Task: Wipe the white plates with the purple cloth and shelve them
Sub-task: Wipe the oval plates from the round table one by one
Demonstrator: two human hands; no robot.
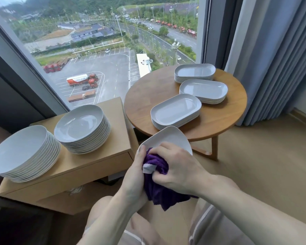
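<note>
Nearest the camera, two bare forearms reach in from the bottom edge, and both hands meet over the person's lap on one white plate (168, 137) and a purple cloth (157, 183). On the left, the left hand (134, 177) grips the plate's near edge, thumb laid on the rim and fingers hidden under the cloth. Beside it, the right hand (177, 167) is clenched around the bunched cloth and presses it onto the plate's near part; the cloth's loose end hangs down below both hands. Only the far, pointed part of the plate shows, tilted up. Going from the far left, a pale wooden cabinet (95, 165) carries two tall stacks of round plates, one at its near left corner (19, 149) and one farther right (79, 126), the two stacks just beside each other. Right of the cabinet stands a round wooden table (148, 96) bearing three stacks of oblong plates: a near one (175, 112), a middle one (203, 89), and a far one (194, 71). Farthest right hangs a grey curtain (272, 59).
</note>
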